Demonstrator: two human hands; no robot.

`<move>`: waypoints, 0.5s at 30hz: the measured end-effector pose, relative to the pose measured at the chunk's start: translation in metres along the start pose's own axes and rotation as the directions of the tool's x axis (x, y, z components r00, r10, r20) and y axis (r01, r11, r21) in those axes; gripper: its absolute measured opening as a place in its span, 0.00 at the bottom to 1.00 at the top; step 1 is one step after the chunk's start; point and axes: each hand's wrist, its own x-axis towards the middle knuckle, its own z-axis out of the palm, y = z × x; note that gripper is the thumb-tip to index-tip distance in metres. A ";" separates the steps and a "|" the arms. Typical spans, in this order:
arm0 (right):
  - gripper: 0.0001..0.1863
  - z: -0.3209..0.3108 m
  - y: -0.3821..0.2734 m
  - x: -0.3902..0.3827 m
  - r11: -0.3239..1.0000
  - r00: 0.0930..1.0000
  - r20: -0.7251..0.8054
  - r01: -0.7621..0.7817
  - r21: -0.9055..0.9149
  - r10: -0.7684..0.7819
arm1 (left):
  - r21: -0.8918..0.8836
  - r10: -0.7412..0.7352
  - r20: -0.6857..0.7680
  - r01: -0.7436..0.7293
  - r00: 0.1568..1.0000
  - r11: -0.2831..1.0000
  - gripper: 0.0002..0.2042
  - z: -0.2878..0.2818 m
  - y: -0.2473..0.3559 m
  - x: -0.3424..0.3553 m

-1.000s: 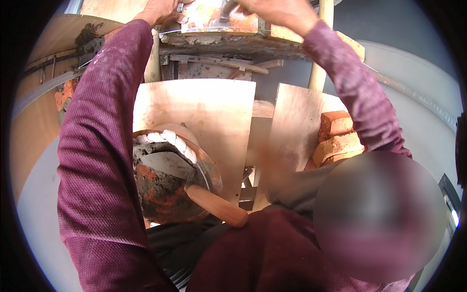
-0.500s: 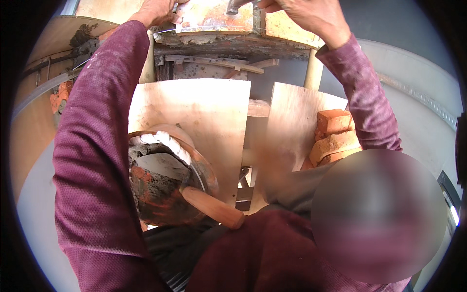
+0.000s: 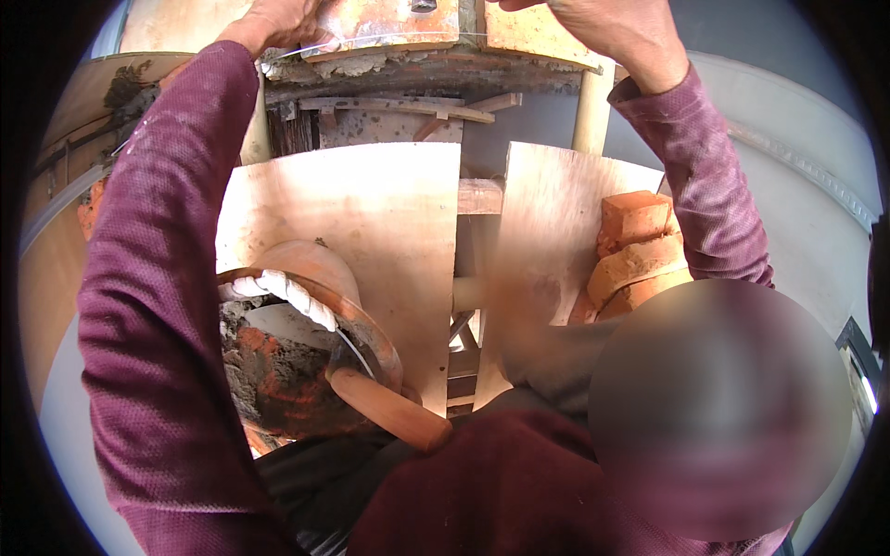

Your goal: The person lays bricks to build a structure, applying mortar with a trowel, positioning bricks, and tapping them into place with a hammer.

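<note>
My left hand (image 3: pixel 283 26) is curled at the left end of a pale orange brick (image 3: pixel 375 26) on the mortared brickwork, its fingertips against that brick, beside a taut white line. My right hand (image 3: pixel 612 32) is above a second brick (image 3: pixel 533 35), fingers curled and cut off by the upper edge; what they hold is unclear. A small metal tool end (image 3: pixel 424 6) shows at the top of the first brick. Below, at my left forearm, sits a round pan (image 3: pixel 389 357) of mortar with white wrapping on its rim and a wooden-handled trowel (image 3: pixel 385 408) resting in it.
Two plywood boards (image 3: pixel 338 195) with a gap between them lie before me; stacked orange bricks (image 3: pixel 635 222) rest on the right one. Upright round posts (image 3: pixel 591 120), loose wood strips (image 3: pixel 399 109) and curved pale walls (image 3: pixel 788 176) surround the work. A blurred disc covers the lower right.
My right hand has moved right, away from the middle of the first brick, and the tool there has shifted up mostly out of view. The whole scene sits slightly further left.
</note>
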 end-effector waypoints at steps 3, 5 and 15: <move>0.10 0.025 0.029 -0.003 0.985 1.000 0.028 -0.007 -0.173 0.012 | 0.127 -0.066 0.011 0.064 0.998 0.990 0.35 0.004 0.001 -0.018; 0.11 0.021 0.012 0.001 0.981 0.997 0.077 -0.002 -0.196 0.017 | 0.094 -0.135 0.064 0.128 0.989 0.987 0.33 -0.016 0.018 -0.021; 0.09 0.023 0.008 -0.008 0.982 1.000 0.000 0.020 -0.190 -0.020 | 0.035 -0.152 0.043 0.150 0.988 0.988 0.26 -0.023 0.035 -0.019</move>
